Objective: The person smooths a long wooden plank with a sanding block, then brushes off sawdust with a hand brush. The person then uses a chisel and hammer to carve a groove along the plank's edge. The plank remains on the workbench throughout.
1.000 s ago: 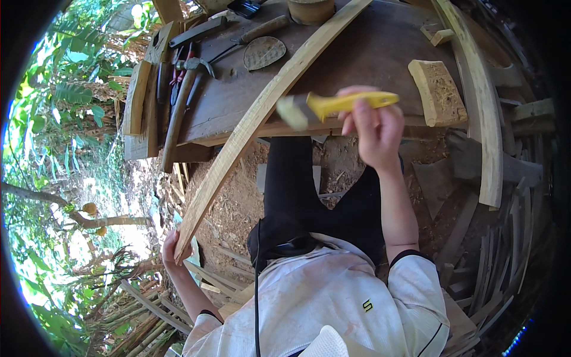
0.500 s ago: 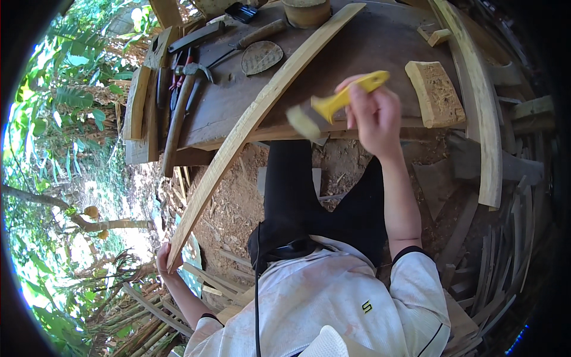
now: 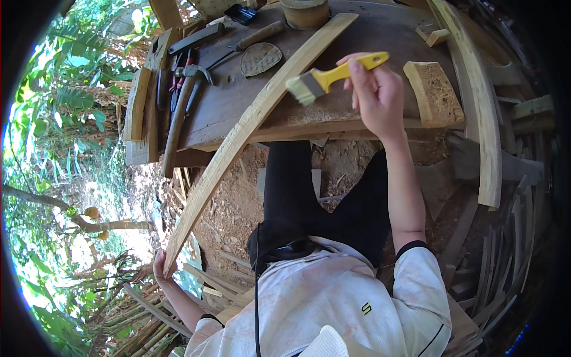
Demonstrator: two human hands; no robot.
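Note:
My left hand point(image 3: 160, 265) is closed round the low end of a long pale wooden strip point(image 3: 238, 126). The strip slants up to the right across the bench, its far end near a round wooden block point(image 3: 305, 12). In my right hand point(image 3: 380, 98) is a paintbrush point(image 3: 334, 75) with a yellow handle, gripped between thumb and fingers. Its pale bristles point left, close to the strip's right edge; whether they touch it I cannot tell.
On the bench point(image 3: 220, 116) lie a claw hammer point(image 3: 182, 110), a wooden-handled tool point(image 3: 260, 34) and a round wood slice point(image 3: 260, 59). A curved wood block point(image 3: 434, 94) sits right of my right hand. A long plank point(image 3: 486, 125) stands beyond it. Thin offcuts point(image 3: 502, 256) pile at lower right.
The brush has moved up and slightly left, its bristles nearer the strip. My right hand has risen a little. The strip's far end has shifted slightly down and left.

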